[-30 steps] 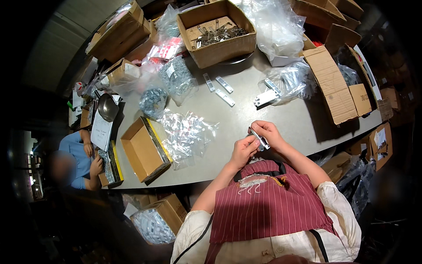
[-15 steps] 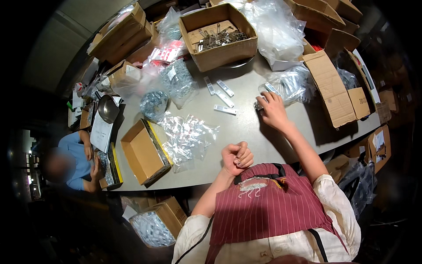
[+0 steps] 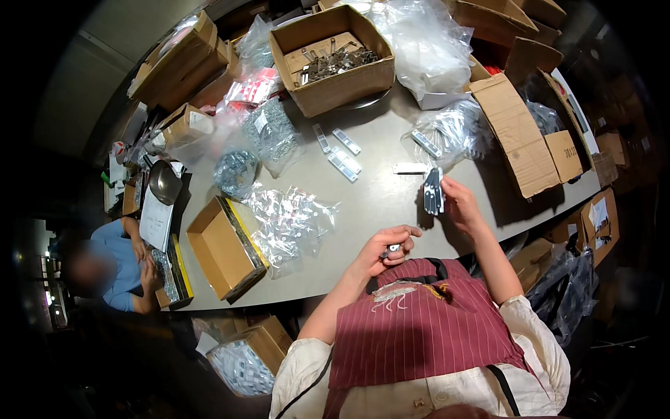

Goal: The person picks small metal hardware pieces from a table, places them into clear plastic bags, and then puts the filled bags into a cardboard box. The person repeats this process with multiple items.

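My right hand [image 3: 463, 206] pinches a bundle of dark, shiny metal strips [image 3: 433, 192] and holds it upright just over the table. In my left hand [image 3: 384, 246], close to my apron, a small metal piece [image 3: 392, 249] shows between curled fingers; its exact kind cannot be made out. A flat white strip [image 3: 410, 168] lies beside the bundle. Farther left rest several slim white-and-blue pieces [image 3: 347, 141], some touching each other. Another such piece [image 3: 426, 143] sits on a clear plastic bag [image 3: 457, 133] of long metal parts, beyond my right hand.
A cardboard box [image 3: 335, 91] of metal clips stands at the back. Small clear packets [image 3: 289, 223] spread beside an open shallow box [image 3: 223, 248] on the left. Bags of small metal parts [image 3: 272, 136] lie behind them. An open carton [image 3: 516, 140] stands right. A co-worker in blue [image 3: 118, 262] sits far left.
My right hand has lifted the metal strips off the table and drawn them nearer. My left hand has turned and loosened, showing the small metal piece. The white strip is now uncovered.
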Available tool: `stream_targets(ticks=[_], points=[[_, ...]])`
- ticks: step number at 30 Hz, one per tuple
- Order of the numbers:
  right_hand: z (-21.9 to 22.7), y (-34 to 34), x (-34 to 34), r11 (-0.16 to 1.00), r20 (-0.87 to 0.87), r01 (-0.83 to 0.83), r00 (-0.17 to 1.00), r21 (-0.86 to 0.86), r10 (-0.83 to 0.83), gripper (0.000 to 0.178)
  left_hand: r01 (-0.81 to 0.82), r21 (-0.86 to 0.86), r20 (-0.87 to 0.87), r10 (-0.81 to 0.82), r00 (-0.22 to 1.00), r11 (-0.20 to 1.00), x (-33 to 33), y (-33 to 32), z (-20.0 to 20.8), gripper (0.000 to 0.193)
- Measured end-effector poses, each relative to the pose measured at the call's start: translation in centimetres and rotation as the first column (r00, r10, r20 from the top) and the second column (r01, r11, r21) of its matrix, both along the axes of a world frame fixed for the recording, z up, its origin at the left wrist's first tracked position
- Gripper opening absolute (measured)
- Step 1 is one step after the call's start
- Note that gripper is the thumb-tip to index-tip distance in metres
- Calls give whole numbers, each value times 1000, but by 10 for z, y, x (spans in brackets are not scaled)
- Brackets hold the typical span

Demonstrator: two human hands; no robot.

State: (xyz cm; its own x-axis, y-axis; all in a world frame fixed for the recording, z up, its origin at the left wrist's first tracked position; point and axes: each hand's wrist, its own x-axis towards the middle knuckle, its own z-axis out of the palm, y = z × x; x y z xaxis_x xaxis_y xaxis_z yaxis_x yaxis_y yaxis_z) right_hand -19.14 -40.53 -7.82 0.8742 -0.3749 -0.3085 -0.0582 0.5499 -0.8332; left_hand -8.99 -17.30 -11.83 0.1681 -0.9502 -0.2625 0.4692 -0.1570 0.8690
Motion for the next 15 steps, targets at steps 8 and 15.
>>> stream_targets(ticks=[8,15], points=[[1,44,-22,970,-167,-46,982,237,87,38,-276,14,386,250,888,961,5,-26,2,27],[-9,54,-24,954,-174,-174,960,242,219,38,-182,114,853,-3,521,977,14,-35,64,34]])
